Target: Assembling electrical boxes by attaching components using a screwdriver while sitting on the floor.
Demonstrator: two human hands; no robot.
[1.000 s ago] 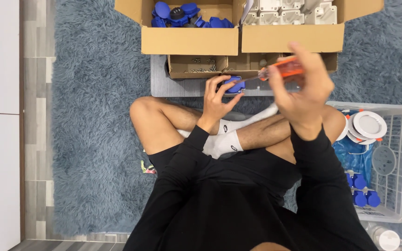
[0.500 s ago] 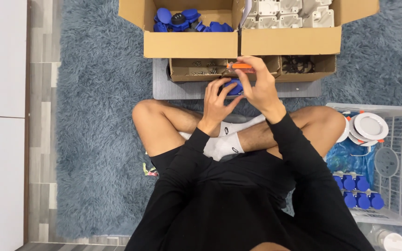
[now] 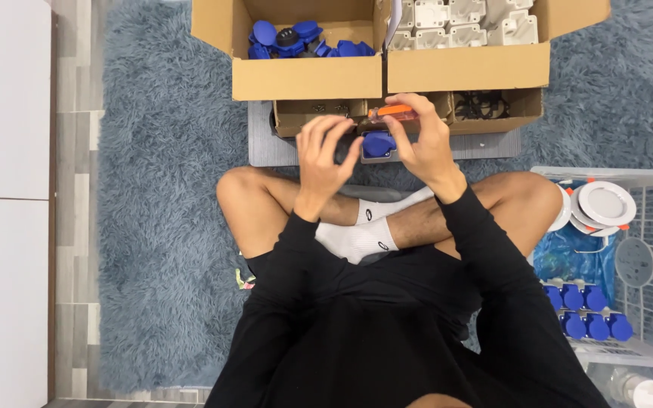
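I sit cross-legged on a blue shaggy rug. My right hand [image 3: 421, 143] grips an orange-handled tool [image 3: 391, 112] above a small blue plastic part [image 3: 378, 143]. That part rests on a grey board [image 3: 262, 147] in front of my legs. My left hand [image 3: 323, 155] hovers just left of the blue part with fingers spread, its fingertips close to the part. Whether it touches the part is unclear.
A cardboard box of blue parts [image 3: 296, 38] and a box of white parts [image 3: 466, 15] stand beyond the board, with lower boxes [image 3: 485, 106] in front. A white wire basket [image 3: 648, 227] on my right holds round white discs [image 3: 606, 202] and several blue parts [image 3: 587, 313].
My right hand came down from in front of my face with the orange tool to the blue part. My left hand let go of the blue part and opened beside it.
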